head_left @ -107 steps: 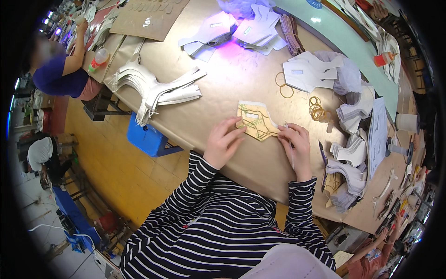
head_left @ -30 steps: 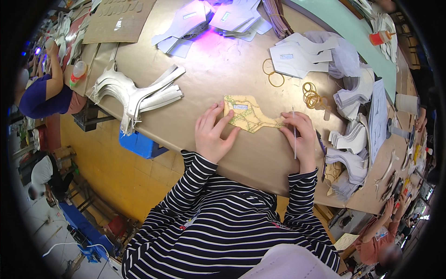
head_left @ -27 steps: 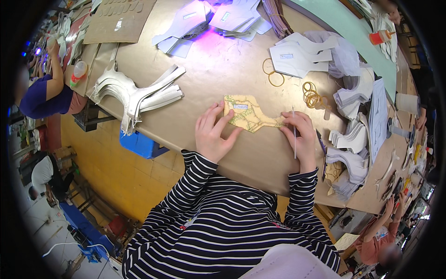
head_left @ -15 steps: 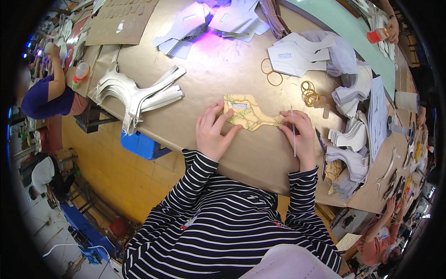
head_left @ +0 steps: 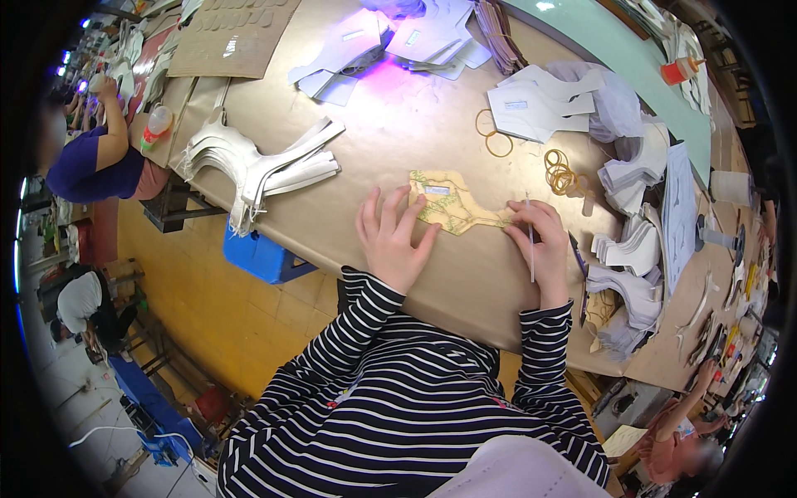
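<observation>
A flat yellow patterned template [head_left: 457, 206] with a small label lies on the table in front of me, wide on the left and narrowing to the right. My left hand [head_left: 393, 247] rests at its left end, fingers spread, thumb and fingertips at its edge. Closed around a thin pale pen-like stick [head_left: 531, 249], my right hand [head_left: 548, 253] also has its fingertips at the template's narrow right tip. Whether the template is one layer or several, I cannot tell.
Stacked white cut pieces [head_left: 249, 166] lie to the left, and more labelled stacks [head_left: 540, 104] stand at the back. Rubber bands [head_left: 564, 173] are right of the template, near further white pieces [head_left: 635, 241]. A co-worker in purple [head_left: 95, 166] sits at the far left.
My left fingers have spread and eased slightly away from the template. The right hand keeps its hold. A co-worker's hand has left the red bottle at the upper right. The view has shifted slightly.
</observation>
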A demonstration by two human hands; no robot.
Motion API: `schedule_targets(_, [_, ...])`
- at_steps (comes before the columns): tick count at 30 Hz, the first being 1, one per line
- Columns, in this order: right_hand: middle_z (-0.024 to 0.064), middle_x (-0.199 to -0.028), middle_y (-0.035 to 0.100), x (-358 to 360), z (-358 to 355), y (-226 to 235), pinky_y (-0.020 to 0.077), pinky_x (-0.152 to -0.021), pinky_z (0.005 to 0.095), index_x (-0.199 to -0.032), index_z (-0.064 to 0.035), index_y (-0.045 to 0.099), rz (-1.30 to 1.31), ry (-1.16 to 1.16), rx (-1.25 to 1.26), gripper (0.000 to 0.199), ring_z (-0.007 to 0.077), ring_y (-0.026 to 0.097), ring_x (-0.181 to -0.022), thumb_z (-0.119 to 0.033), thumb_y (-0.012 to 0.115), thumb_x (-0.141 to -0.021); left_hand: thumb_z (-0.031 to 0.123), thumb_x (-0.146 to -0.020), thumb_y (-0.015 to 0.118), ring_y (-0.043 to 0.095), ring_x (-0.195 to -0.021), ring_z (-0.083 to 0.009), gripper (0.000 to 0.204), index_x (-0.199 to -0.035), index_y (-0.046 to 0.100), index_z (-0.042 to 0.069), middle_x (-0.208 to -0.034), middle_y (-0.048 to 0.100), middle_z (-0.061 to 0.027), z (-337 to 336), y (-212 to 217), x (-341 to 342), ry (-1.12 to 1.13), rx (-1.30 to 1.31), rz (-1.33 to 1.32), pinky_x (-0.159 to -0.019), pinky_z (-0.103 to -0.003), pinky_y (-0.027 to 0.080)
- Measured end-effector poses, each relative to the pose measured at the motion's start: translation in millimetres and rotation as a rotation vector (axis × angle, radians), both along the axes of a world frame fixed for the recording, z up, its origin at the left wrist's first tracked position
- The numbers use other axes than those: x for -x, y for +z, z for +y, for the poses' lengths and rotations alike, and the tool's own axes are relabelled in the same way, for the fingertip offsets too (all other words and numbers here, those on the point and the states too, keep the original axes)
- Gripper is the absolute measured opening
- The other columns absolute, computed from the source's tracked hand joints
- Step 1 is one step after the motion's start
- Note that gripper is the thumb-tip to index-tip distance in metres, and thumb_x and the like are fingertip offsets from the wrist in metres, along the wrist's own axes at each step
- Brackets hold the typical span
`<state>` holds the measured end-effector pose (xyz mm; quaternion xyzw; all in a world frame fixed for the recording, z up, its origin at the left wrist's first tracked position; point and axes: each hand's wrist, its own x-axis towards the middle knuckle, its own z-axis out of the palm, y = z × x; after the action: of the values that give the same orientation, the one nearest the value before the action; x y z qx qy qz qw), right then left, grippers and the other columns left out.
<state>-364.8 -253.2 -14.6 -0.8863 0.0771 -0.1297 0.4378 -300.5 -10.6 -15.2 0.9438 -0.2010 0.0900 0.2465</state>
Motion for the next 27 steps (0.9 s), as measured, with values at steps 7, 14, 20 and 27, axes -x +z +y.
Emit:
schedule_targets(7, [0.0071,-0.110,0.072,1,2,1,0.0553,-0.080,0.0323,-0.095,-0.0047,0.069,0.023,-0.036,-0.052,0.026,0.0215,0.065,-0.098,0.003,0.080,-0.073,0.030,-0.087,0.074,0.038,-0.139,-0.0297,0.043,-0.126,0.067,0.015,-0.138,0.055,-0.0003,-6,7,7,0.022,-0.105,0.054,-0.111,-0.054,0.021])
schedule_targets(14, [0.0083,-0.113,0.069,0,2,0,0.0541,-0.076,0.0272,-0.098,-0.0037,0.068,0.004,-0.012,-0.053,0.026,0.0155,0.066,-0.086,0.005,0.079,-0.075,0.024,-0.092,0.068,0.046,-0.135,-0.0214,0.051,-0.142,0.055,0.024,-0.142,0.053,-0.0032,-8,13,9,-0.036,-0.186,0.084,-0.109,-0.053,0.024])
schedule_targets(20, [0.0061,-0.110,0.074,0,4,2,0.0557,-0.084,0.0346,-0.094,-0.0046,0.069,0.032,-0.041,-0.068,0.025,0.0243,0.064,-0.104,0.002,0.080,-0.073,0.031,-0.092,0.067,0.051,-0.131,-0.0270,0.056,-0.146,0.052,0.036,-0.150,0.046,-0.0152,-7,16,13,-0.132,-0.154,0.114,-0.107,-0.051,0.029])
schedule_targets(27, [0.0062,-0.110,0.074,0,4,4,0.0553,-0.085,0.0347,-0.095,-0.0042,0.068,0.050,-0.040,-0.046,0.025,0.0251,0.064,-0.106,0.002,0.079,-0.073,0.044,-0.084,0.072,0.047,-0.134,-0.0356,0.063,-0.144,0.053,0.040,-0.152,0.038,-0.0281,-19,11,21,-0.140,-0.279,0.059,-0.107,-0.050,0.031])
